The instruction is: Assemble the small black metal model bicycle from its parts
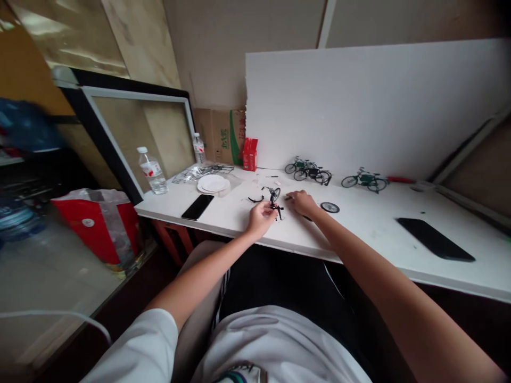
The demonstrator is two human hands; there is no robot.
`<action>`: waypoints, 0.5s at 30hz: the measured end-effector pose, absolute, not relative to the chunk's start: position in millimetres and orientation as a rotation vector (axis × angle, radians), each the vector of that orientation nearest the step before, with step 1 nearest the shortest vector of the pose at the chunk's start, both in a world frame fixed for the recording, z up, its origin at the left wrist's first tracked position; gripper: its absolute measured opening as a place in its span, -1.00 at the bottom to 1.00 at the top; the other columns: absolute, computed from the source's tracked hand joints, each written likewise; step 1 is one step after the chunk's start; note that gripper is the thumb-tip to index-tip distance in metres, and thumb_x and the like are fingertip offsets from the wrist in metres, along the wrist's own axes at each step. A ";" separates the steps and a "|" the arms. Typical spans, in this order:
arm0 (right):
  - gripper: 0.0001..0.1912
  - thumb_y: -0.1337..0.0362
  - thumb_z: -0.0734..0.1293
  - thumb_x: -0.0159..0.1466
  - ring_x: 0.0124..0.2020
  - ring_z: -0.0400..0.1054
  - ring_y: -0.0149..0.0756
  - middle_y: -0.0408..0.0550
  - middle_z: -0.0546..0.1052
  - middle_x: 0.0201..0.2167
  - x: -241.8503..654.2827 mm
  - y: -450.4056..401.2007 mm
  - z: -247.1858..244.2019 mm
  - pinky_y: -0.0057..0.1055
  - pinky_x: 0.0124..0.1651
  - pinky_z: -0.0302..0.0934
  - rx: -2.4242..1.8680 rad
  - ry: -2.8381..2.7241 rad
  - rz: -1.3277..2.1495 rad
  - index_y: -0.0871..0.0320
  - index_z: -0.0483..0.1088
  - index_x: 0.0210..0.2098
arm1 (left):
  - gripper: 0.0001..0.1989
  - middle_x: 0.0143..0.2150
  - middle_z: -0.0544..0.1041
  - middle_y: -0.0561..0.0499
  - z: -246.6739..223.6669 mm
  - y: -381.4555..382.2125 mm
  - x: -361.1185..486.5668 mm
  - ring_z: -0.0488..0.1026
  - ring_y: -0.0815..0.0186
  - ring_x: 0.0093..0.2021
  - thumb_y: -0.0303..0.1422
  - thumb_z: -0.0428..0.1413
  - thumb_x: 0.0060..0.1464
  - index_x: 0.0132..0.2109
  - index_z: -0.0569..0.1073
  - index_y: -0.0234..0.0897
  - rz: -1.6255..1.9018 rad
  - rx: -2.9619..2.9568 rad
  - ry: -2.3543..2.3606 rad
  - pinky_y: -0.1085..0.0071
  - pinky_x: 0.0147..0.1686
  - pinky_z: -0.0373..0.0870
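Head view: the part-built toy bike [274, 197] is pinched between the thumb and fingers of the left hand [261, 218], over the table [239, 225]. Its long axis appears to run away from the wearer, its wheel at the far end, beyond the fingertips. That hold probably steadies it, leaving the right hand [303, 203] free. Right of the grip, those fingertips meet at a small dark piece [288, 198]; pinched or merely touched, I cannot tell. A curved black strip [255, 200] lies left of the grip and a loose wheel [330, 207] beyond the right hand, presumably for easy reach. Farther off stand other toy bikes [365, 181].
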State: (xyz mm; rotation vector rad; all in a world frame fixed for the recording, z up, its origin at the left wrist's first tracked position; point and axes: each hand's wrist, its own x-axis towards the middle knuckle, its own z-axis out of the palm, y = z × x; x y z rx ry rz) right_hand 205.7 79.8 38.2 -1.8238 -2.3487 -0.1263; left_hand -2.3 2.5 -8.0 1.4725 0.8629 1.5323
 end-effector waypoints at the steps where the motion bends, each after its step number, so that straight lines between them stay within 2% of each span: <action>1: -0.49 0.41 0.13 0.49 0.23 0.36 0.02 0.19 0.58 0.23 205.1 83.2 39.3 -0.23 0.12 0.25 -1.820 -2.373 -0.143 0.14 0.52 0.29 | -0.71 0.03 0.68 -0.28 -9.4 3.8 -1.7 0.63 0.25 -0.18 -0.39 0.32 0.13 0.00 0.58 -0.36 1.528 1.474 0.861 0.34 -0.13 0.57; 4: -0.56 0.39 0.15 0.50 0.19 0.37 0.03 0.22 0.62 0.13 203.3 86.6 44.6 -0.24 0.09 0.22 -1.805 -2.431 -0.213 0.16 0.62 0.14 | -0.71 0.01 0.69 -0.28 -13.4 7.5 0.2 0.64 0.23 -0.18 -0.37 0.35 0.12 -0.01 0.59 -0.36 1.541 1.464 0.862 0.31 -0.11 0.57; 9: -0.63 0.42 0.18 0.47 0.22 0.31 0.06 0.33 0.61 0.07 196.7 78.7 53.0 -0.21 0.15 0.16 -1.807 -2.494 -0.343 0.26 0.63 0.00 | -0.73 0.00 0.69 -0.27 -15.4 8.7 1.6 0.64 0.24 -0.18 -0.41 0.32 0.13 -0.01 0.59 -0.38 1.542 1.480 0.881 0.34 -0.14 0.54; 15: -0.63 0.43 0.14 0.47 0.23 0.31 0.11 0.44 0.55 0.14 194.7 65.5 56.6 -0.14 0.11 0.20 -1.825 -2.450 -0.417 0.33 0.51 0.09 | -0.71 -0.02 0.70 -0.26 -11.8 5.0 -0.2 0.64 0.24 -0.19 -0.40 0.36 0.10 -0.02 0.60 -0.37 1.534 1.486 0.896 0.34 -0.14 0.53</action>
